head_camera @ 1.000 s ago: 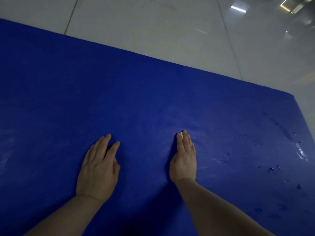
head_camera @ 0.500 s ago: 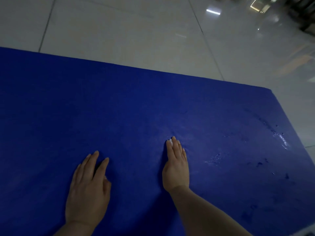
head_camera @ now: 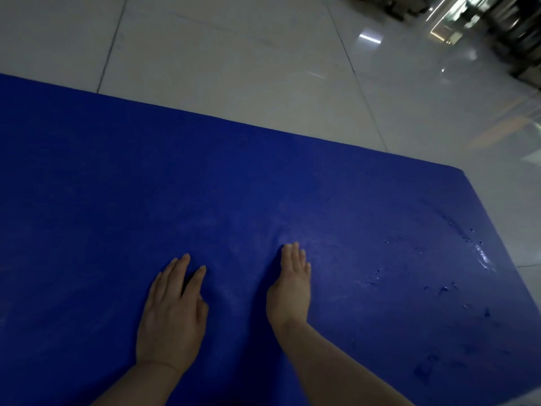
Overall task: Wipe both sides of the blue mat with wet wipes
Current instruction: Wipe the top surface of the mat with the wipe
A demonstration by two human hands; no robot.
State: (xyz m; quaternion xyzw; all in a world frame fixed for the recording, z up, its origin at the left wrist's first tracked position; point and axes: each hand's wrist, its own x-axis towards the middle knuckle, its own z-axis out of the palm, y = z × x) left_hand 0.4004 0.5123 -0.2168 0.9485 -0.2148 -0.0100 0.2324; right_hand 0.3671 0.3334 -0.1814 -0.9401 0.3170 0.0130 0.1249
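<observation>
Head view, blue mat (head_camera: 263,186) flat, long axis left-right

Dim room, ceiling-light glare on glossy pale tiled floor (head_camera: 234,68), far right corner smeared with blur, wide-angle bending at edges, soft focus

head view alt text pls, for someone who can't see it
Two bare hands lie on a large blue mat spread on a glossy pale tiled floor: left hand flat, fingers straight; right hand turned on edge. Water droplets bead on the mat's right side.
</observation>
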